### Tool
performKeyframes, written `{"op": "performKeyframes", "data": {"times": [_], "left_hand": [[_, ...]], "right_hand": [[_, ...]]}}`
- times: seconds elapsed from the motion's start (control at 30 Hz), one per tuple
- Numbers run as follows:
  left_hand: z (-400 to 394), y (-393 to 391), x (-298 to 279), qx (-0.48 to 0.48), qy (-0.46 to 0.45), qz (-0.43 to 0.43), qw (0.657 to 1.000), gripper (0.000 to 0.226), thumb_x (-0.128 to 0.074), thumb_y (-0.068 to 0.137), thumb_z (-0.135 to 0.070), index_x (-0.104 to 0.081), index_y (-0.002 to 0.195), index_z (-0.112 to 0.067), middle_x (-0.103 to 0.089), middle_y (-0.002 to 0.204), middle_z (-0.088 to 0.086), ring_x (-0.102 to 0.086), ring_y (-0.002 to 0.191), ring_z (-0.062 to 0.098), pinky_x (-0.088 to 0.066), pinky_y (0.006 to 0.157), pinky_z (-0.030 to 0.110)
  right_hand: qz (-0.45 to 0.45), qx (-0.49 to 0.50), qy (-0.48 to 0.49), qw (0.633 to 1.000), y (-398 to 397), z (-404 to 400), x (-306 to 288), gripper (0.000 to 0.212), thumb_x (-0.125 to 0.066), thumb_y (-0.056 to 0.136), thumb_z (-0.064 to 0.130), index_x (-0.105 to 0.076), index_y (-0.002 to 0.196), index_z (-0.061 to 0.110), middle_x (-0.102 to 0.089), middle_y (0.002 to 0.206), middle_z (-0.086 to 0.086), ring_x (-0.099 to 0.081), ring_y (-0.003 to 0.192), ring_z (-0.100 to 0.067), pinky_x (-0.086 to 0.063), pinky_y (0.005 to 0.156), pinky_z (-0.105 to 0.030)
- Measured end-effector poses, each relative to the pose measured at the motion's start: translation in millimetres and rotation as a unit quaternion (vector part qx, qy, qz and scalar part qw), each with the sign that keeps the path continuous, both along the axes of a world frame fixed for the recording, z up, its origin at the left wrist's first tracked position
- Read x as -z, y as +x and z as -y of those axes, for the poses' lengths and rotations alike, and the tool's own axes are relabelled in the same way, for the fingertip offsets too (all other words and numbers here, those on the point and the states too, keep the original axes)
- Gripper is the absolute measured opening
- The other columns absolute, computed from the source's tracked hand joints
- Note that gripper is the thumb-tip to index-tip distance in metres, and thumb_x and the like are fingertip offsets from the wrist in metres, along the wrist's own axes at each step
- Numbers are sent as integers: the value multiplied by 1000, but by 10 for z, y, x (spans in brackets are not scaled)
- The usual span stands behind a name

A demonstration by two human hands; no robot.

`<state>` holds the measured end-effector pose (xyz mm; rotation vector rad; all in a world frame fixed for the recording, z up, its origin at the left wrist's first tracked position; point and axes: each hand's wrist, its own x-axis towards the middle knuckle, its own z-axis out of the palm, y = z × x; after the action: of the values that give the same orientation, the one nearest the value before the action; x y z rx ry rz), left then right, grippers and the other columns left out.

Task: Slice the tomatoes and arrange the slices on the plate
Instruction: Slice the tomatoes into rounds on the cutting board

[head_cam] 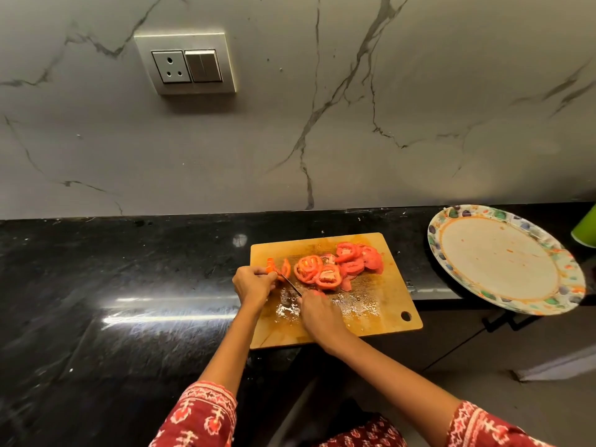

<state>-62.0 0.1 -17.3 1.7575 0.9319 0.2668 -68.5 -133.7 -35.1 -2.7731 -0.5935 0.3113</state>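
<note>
A wooden cutting board [380,304] lies on the black counter. Several red tomato slices [335,266] are heaped on its far half. At the board's left edge my left hand [253,283] pinches a small tomato end piece [272,266], with a fresh slice [286,267] leaning beside it. My right hand [317,312] grips a knife [292,287] whose blade points up-left into that piece. The handle is hidden in my fist. A round plate [498,258] with a coloured patterned rim sits to the right, bare of slices, with some juice stains.
The black counter [129,285] stretches wide to the left of the board. A marble wall with a socket panel [185,64] rises behind. A green object [587,229] stands at the right edge behind the plate. The plate overhangs the counter's front edge.
</note>
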Motion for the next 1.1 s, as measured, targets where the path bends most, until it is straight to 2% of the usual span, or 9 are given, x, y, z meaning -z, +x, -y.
{"op": "performKeyframes", "data": {"times": [0.13,0.33,0.43,0.57,0.8,0.9,1.0,1.1], "left_hand": [[-17,21,-4,6,-4,3,1000,22,-77,73,-11,-62,59,-20,-65,63,0,-66,55,12,-57,58,27],[2,-41,129,2,-46,25,999,13,-78,73,-20,-68,68,-13,-67,62,4,-66,57,15,-58,60,28],[46,-46,208,-4,-83,26,996,10,-74,77,-12,-69,74,-4,-68,66,10,-66,59,17,-59,63,31],[41,-29,253,-10,-97,41,994,12,-71,79,-9,-66,68,-8,-67,69,14,-66,61,22,-59,68,38],[73,-17,286,-23,-91,66,993,20,-70,80,-9,-65,61,-9,-67,68,17,-66,60,23,-59,65,36],[92,-13,305,-36,-87,73,993,21,-72,78,-11,-65,59,-7,-67,65,17,-65,56,21,-59,63,37],[104,9,328,-35,-79,68,994,22,-73,76,-14,-65,62,1,-65,63,16,-68,61,26,-58,66,42],[101,25,320,-44,-87,67,993,21,-71,77,-12,-65,60,-4,-67,63,15,-68,61,26,-58,69,43]], "right_hand": [[-7,-9,4,1000,84,-134,-102,28,-32,101,12,-54,112,0,-63,111,-17,-61,101,-33,-44,73,-36],[-5,2,5,1000,81,-181,-98,33,-32,102,22,-55,112,1,-66,109,-18,-62,102,-34,-45,81,-39],[0,-1,1,1000,80,-181,-83,34,-31,103,21,-54,114,0,-65,110,-19,-62,103,-33,-45,83,-38],[3,2,-8,1000,61,-195,-76,28,-33,100,12,-54,114,0,-65,110,-18,-61,104,-33,-45,84,-37],[-6,-11,-26,1000,40,-229,-45,26,-34,98,5,-54,113,0,-64,109,-17,-61,102,-30,-46,86,-39],[-19,-17,-17,1000,36,-231,-46,26,-34,99,8,-54,114,0,-62,114,-17,-58,107,-32,-44,87,-38],[-43,-9,-23,999,93,-232,-107,26,-34,100,9,-55,113,0,-62,114,-18,-58,107,-34,-44,85,-38],[-75,9,-7,997,136,-239,-191,30,-33,102,17,-56,113,0,-62,114,-18,-58,107,-34,-44,85,-39]]}}
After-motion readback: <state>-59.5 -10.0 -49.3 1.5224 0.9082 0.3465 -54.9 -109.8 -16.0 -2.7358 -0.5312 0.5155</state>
